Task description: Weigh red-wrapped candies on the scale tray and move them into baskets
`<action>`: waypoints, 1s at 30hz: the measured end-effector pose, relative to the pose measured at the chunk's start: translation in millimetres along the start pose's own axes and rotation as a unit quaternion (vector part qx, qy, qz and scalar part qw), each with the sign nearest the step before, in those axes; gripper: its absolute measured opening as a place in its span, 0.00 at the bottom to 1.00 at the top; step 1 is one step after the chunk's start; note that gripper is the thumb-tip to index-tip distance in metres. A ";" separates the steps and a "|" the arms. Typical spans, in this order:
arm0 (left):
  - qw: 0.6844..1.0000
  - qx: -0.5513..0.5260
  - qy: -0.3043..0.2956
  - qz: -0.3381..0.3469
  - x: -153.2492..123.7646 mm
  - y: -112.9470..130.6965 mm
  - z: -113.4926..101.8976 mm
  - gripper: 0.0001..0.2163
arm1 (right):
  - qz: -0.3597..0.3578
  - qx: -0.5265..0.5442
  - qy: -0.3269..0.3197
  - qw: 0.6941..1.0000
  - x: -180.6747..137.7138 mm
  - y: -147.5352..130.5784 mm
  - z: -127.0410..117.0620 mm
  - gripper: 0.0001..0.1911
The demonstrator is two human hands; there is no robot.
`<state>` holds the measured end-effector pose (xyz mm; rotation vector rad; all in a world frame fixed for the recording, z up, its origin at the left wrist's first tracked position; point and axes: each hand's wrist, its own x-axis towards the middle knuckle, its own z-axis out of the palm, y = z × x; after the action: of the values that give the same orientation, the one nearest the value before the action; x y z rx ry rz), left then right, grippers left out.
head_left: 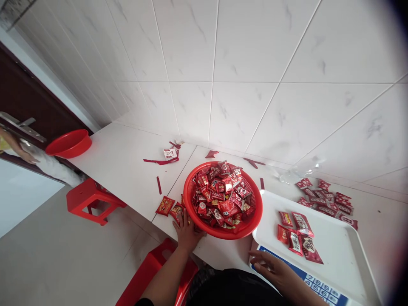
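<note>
My left hand lies with its fingers spread at the near left side of a red plastic basket. Its fingertips touch or cover part of a small red snack packet; another red packet lies just left of it. Small red and maroon packets fill the basket. My right hand is half curled with its fingers apart, holding nothing that I can see, by the near left corner of a white tray. Several packets lie in the tray, which sits on a scale with a blue keypad.
Right of the tray lies a pile of dotted red packets. Wrapper scraps and clear plastic are along the tiled wall. A red basin stands at the table's left end. Red stools are below; another person's hand shows far left.
</note>
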<state>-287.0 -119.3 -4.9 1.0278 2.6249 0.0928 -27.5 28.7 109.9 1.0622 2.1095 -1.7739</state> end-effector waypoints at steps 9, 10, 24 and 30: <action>0.998 -0.009 0.064 -0.014 62.4 -39.4 -27.7 0.29 | -0.001 0.004 0.036 0.999 8.5 6.6 5.6 0.28; 0.998 -0.009 0.061 -0.021 72.0 -43.9 -33.9 0.29 | -0.004 0.003 0.039 0.999 9.0 6.2 5.9 0.27; 0.998 0.038 0.038 0.012 153.1 -38.5 -71.4 0.26 | 0.035 0.018 0.064 0.997 15.0 3.2 5.3 0.30; 0.998 0.054 0.017 0.032 175.4 -40.6 -70.9 0.24 | 0.026 0.026 0.099 0.994 25.2 27.5 11.3 0.31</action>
<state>-456.9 -27.6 7.8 1.1574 2.6530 -0.0180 -32.0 29.2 71.2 1.3441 2.1333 -1.7736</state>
